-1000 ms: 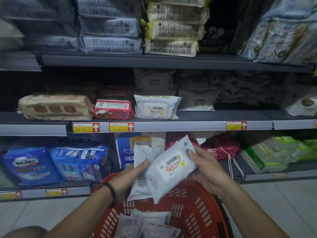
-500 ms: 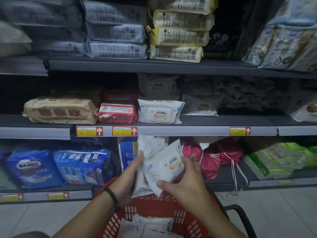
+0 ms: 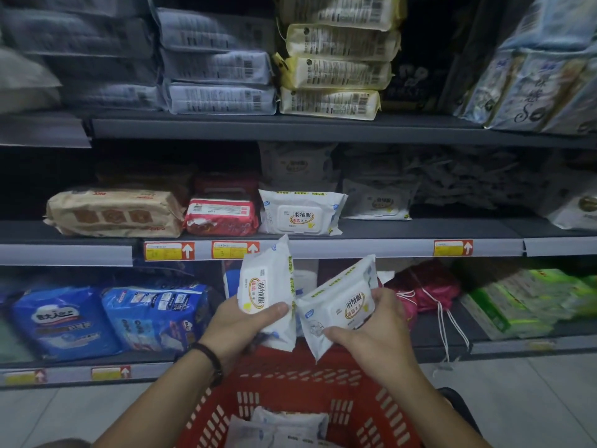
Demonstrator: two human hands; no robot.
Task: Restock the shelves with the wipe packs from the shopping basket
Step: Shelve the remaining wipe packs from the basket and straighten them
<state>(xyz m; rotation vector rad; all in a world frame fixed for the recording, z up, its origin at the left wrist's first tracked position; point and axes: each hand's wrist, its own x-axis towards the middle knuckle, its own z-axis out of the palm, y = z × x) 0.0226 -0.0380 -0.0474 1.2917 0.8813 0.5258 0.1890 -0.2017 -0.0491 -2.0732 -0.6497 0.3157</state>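
Observation:
My left hand (image 3: pixel 240 324) grips one white wipe pack (image 3: pixel 265 286), held upright with its label turned sideways. My right hand (image 3: pixel 376 331) grips a second white wipe pack (image 3: pixel 339 305), tilted and just right of the first. Both packs hang above the red shopping basket (image 3: pixel 303 379), where more white packs (image 3: pixel 277 428) lie at the bottom. On the middle shelf (image 3: pixel 371 229) a matching wipe pack (image 3: pixel 300 215) stands at the front edge, with another (image 3: pixel 378 202) further back to its right.
A red pack (image 3: pixel 221 216) and a tan pack (image 3: pixel 113 213) sit left of the matching wipes. Blue packs (image 3: pixel 106 318) fill the lower shelf at left, pink drawstring bags (image 3: pixel 429 286) and green packs (image 3: pixel 523 299) at right. Stacked packs crowd the top shelf.
The two packs, overlapped between my hands before, are now apart, one in each hand. The left pack has turned label side towards me. The view has moved closer to the shelves.

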